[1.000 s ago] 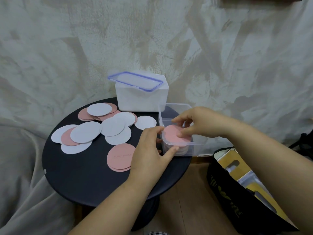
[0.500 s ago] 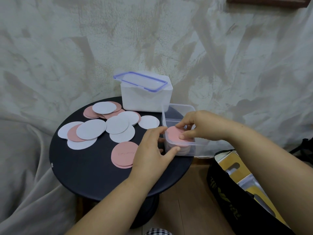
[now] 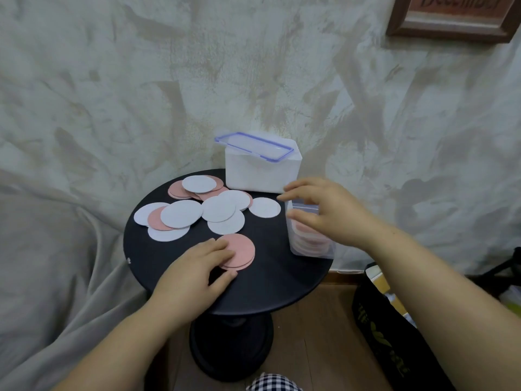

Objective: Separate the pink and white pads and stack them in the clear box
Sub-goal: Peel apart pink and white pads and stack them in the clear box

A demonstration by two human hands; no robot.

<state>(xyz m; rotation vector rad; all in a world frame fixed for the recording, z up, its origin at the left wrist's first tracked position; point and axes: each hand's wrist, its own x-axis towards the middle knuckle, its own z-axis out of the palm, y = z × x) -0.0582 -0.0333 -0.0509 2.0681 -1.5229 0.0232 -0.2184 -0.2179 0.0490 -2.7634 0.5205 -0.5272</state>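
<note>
The clear box [image 3: 310, 248] stands at the right edge of the round black table [image 3: 270, 289], with pink pads stacked inside it. My right hand [image 3: 329, 213] hovers over the box's top, fingers spread and holding nothing. My left hand [image 3: 194, 270] rests on the table, its fingertips lying on a small stack of pink pads [image 3: 239, 251] near the front. White pads [image 3: 222, 213] and pink pads [image 3: 180, 190] lie mixed and overlapping across the back left of the table.
A white box [image 3: 262, 176] with a clear, blue-rimmed lid [image 3: 253, 145] on top stands at the table's back edge against the wall. A black bag [image 3: 394, 334] sits on the wooden floor at the right. Grey cloth drapes at the left.
My right hand let go of the pink pad, which now lies in the box, and lifted above it. My left hand moved left from the box to the front pink pads.
</note>
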